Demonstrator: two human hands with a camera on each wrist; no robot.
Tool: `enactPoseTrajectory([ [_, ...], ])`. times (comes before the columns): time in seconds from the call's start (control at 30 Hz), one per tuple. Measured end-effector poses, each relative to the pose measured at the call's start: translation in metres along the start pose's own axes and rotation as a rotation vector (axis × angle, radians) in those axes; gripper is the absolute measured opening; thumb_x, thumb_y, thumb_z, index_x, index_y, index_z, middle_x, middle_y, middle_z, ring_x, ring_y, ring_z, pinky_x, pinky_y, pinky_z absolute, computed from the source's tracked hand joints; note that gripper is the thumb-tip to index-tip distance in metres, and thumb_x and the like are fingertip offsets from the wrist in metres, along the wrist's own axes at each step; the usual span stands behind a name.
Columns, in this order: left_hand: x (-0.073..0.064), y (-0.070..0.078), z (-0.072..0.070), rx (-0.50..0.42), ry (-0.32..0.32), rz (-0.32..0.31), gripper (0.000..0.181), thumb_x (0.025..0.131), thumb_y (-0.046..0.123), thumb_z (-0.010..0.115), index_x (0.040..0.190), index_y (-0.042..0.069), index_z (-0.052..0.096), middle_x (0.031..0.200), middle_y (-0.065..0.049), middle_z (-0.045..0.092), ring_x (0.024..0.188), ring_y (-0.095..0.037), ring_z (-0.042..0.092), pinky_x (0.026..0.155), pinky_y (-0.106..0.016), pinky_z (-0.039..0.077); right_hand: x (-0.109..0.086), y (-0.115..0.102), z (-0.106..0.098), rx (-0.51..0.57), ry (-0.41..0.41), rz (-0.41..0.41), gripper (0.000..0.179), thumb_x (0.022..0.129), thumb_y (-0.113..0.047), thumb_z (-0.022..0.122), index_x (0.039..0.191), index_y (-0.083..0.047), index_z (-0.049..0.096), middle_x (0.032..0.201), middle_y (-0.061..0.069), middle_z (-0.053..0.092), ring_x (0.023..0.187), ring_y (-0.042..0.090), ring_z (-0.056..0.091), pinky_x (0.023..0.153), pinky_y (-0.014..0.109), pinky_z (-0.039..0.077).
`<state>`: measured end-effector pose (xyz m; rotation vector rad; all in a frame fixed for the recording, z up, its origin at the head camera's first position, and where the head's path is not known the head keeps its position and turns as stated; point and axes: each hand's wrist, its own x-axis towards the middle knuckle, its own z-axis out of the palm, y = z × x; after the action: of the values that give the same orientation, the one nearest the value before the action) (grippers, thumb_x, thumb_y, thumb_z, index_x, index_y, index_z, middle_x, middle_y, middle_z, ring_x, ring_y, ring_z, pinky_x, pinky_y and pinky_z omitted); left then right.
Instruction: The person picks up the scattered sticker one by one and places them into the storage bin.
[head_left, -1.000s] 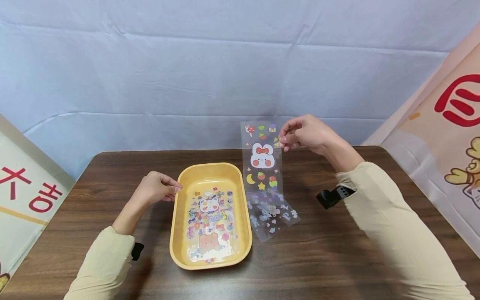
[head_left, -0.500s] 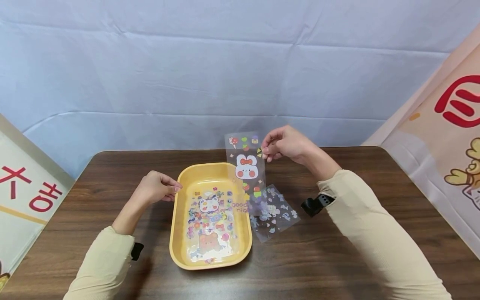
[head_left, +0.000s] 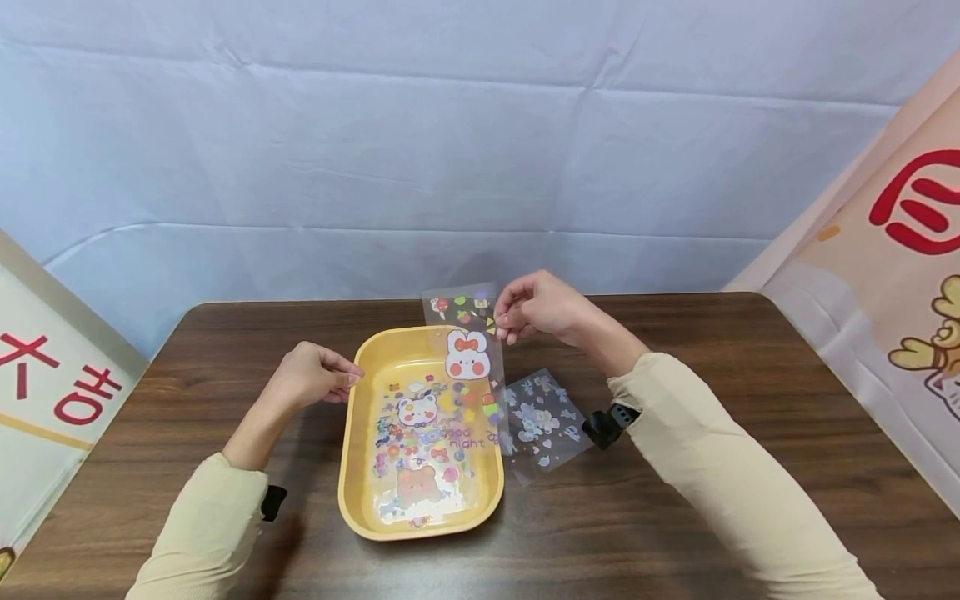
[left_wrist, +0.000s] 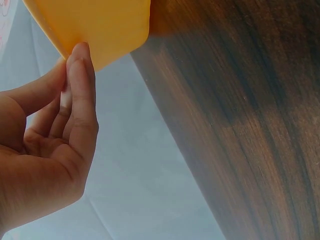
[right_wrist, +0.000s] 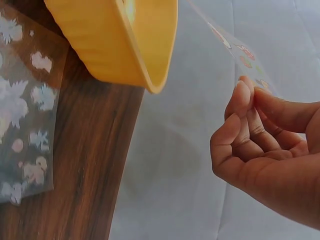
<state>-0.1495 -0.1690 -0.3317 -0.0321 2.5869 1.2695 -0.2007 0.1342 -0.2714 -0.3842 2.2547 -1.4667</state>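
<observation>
A yellow plastic tray (head_left: pixel 347 467) stands on the table, with clear sticker sheets (head_left: pixel 417 483) lying in it. My left hand (head_left: pixel 313 377) pinches the tray's left rim between thumb and fingers, which the left wrist view shows close up. Between thumb and forefinger, my right hand (head_left: pixel 543 310) pinches the right edge of a transparent sticker sheet (head_left: pixel 467 357) printed with a white rabbit. This sheet hangs tilted over the tray's upper right part, its lower end overlapping the stickers inside. Another clear sheet with pale bluish stickers (head_left: pixel 543 421) lies on the table right of the tray.
The dark wood-grain table (head_left: pixel 675 500) ends at a back edge before a pale cloth backdrop (head_left: pixel 480 150). Printed banners flank it, a left banner (head_left: pixel 52 392) and a right banner (head_left: pixel 900 250). Both wrists carry a black strap-on device.
My right hand has moved left and downward, bringing the rabbit sticker sheet from beside the tray to over it. My left hand and the tray stay put.
</observation>
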Motion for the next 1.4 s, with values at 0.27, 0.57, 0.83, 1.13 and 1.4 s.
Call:
enactPoseTrajectory([
  [0.27,0.0,0.0,0.0,0.003,0.002,0.007,0.018,0.086,0.005,0.062,0.096,-0.009,0.068,0.082,-0.015,0.067,0.066,-0.019,0.065,0.065,-0.036,0.056,0.002,0.0,0.016,-0.017,-0.045,-0.032,0.008,0.086,0.009,0.051,0.086,0.012,0.059,0.07,0.015,0.063,0.06,0.023,0.061,0.064,0.037,0.055],
  [0.57,0.001,0.0,-0.001,-0.006,-0.005,-0.002,0.018,0.087,0.006,0.062,0.097,-0.009,0.068,0.081,-0.014,0.067,0.065,-0.019,0.065,0.066,-0.036,0.056,0.006,0.004,0.031,0.001,-0.068,-0.006,0.008,0.086,0.009,0.052,0.086,0.01,0.06,0.072,0.015,0.063,0.064,0.025,0.061,0.064,0.034,0.055],
  [0.83,0.002,-0.001,-0.002,-0.003,-0.007,-0.008,0.018,0.087,0.005,0.062,0.097,-0.009,0.067,0.081,-0.013,0.067,0.065,-0.018,0.065,0.067,-0.037,0.056,0.009,0.005,0.04,-0.003,-0.109,0.003,0.008,0.086,0.009,0.052,0.083,0.006,0.059,0.07,0.014,0.063,0.065,0.027,0.062,0.065,0.037,0.055],
  [1.13,0.001,-0.001,-0.002,-0.007,-0.004,-0.012,0.018,0.087,0.006,0.062,0.097,-0.008,0.067,0.08,-0.012,0.067,0.065,-0.018,0.065,0.067,-0.037,0.056,0.008,0.008,0.044,-0.036,-0.199,-0.03,0.01,0.087,0.007,0.051,0.082,0.006,0.06,0.072,0.015,0.065,0.066,0.029,0.063,0.066,0.037,0.055],
  [1.4,0.0,0.0,-0.002,-0.011,-0.009,-0.011,0.019,0.087,0.006,0.062,0.098,-0.008,0.067,0.08,-0.012,0.067,0.065,-0.018,0.065,0.066,-0.036,0.056,0.009,0.011,0.045,-0.053,-0.227,-0.017,0.008,0.087,0.006,0.054,0.086,0.007,0.061,0.074,0.015,0.065,0.067,0.025,0.063,0.066,0.036,0.055],
])
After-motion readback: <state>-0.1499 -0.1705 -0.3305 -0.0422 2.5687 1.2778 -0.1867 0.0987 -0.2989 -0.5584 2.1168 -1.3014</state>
